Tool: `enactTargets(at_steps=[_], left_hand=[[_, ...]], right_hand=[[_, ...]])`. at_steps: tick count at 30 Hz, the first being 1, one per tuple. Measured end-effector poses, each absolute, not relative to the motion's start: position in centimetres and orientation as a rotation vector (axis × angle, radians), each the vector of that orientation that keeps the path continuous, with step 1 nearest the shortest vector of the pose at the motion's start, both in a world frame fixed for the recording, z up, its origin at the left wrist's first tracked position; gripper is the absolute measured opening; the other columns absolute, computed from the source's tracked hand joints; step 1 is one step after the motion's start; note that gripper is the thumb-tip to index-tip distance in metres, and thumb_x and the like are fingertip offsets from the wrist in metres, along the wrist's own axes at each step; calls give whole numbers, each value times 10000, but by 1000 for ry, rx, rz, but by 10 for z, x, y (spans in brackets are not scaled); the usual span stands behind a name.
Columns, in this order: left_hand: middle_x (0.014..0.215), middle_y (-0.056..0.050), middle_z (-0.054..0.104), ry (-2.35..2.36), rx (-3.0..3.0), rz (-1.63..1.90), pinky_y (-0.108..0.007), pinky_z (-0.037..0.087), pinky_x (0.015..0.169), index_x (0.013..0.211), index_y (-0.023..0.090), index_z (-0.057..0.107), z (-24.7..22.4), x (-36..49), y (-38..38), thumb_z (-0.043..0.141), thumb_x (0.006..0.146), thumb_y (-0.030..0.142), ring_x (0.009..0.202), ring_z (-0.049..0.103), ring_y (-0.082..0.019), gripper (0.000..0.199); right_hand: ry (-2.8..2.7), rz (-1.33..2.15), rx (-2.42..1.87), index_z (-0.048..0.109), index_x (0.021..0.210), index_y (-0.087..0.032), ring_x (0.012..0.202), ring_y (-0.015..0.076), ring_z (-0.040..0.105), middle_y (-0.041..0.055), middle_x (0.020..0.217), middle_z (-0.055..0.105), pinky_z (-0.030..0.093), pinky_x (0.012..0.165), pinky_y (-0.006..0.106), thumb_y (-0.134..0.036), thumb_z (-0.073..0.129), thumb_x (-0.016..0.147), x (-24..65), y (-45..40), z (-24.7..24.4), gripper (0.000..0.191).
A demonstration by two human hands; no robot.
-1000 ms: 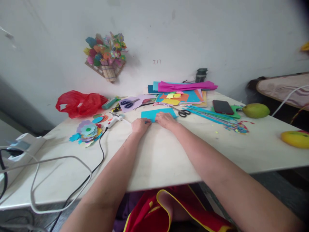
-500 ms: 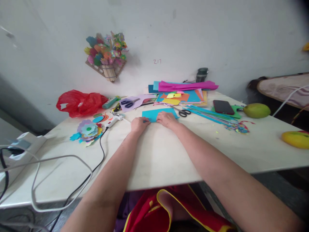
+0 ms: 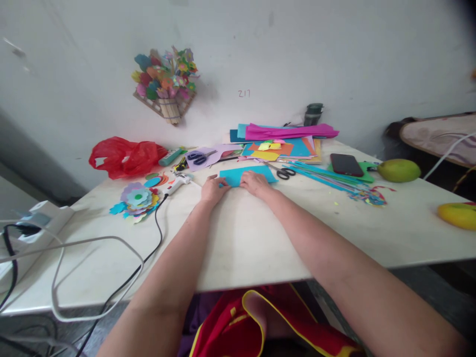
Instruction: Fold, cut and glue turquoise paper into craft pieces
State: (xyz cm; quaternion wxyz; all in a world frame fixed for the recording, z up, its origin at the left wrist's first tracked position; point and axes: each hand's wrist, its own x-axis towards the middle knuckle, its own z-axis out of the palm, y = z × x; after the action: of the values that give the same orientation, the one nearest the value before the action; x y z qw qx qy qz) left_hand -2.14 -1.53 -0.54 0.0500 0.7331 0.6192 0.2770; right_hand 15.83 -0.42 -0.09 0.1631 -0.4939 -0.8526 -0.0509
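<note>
A blue sheet of paper (image 3: 235, 176) lies on the white table in front of me. At its left near corner is my left hand (image 3: 213, 189), with its fingers apart and touching the edge. My right hand (image 3: 255, 182) rests on the near edge of the sheet with its fingers bent and close together, pressing the paper. Just right of the sheet lie black scissors (image 3: 284, 173). A white glue gun (image 3: 176, 184) is to the left of my left hand, beside a pile of paper flowers (image 3: 137, 198).
Behind are stacked coloured papers (image 3: 290, 148), purple-handled scissors (image 3: 199, 157) and a red plastic bag (image 3: 126, 156). To the right are paper strips (image 3: 323, 177), a phone (image 3: 346, 164) and a green mango (image 3: 399, 170). Cables (image 3: 143, 263) cross the left side.
My left hand has loosened, its fingers spreading and lifting a little at the paper's corner. My right hand stays on the sheet. The view has shifted slightly.
</note>
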Motion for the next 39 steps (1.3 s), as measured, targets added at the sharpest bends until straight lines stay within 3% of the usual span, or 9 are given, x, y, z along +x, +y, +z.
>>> enactTargets(at_steps=[19, 30, 35, 39], left_hand=[[1085, -24, 659, 1834, 2080, 943, -296, 370, 955, 725, 214, 706, -11, -34, -6, 671, 643, 327, 1138, 495, -210, 144], [1224, 13, 586, 1998, 2060, 755, -309, 328, 984, 747, 237, 700, 0, -36, -14, 673, 648, 349, 1247, 350, -242, 152], [1187, 13, 599, 2053, 2131, 696, -357, 351, 957, 738, 269, 717, 7, -36, -19, 674, 646, 366, 1167, 401, -276, 140], [1082, -26, 629, 2058, 2152, 609, -328, 390, 896, 775, 263, 724, 11, -35, -21, 652, 658, 384, 1053, 480, -256, 183]], right_hand=[[-2402, -81, -1379, 646, 875, -212, 965, 180, 514, 33, 990, 612, 381, 716, 259, -282, 546, 837, 158, -6, -3, 127], [-2311, 96, -1478, 649, 776, -206, 958, 160, 533, 19, 1010, 611, 390, 715, 233, -313, 568, 815, 157, -1, -2, 140], [-2302, 124, -1491, 649, 766, -201, 960, 164, 533, 24, 1008, 615, 387, 701, 228, -322, 576, 806, 157, -1, -1, 147], [-2304, 153, -1488, 649, 776, -199, 966, 164, 528, 17, 1010, 609, 383, 706, 230, -321, 577, 805, 157, 1, -2, 145]])
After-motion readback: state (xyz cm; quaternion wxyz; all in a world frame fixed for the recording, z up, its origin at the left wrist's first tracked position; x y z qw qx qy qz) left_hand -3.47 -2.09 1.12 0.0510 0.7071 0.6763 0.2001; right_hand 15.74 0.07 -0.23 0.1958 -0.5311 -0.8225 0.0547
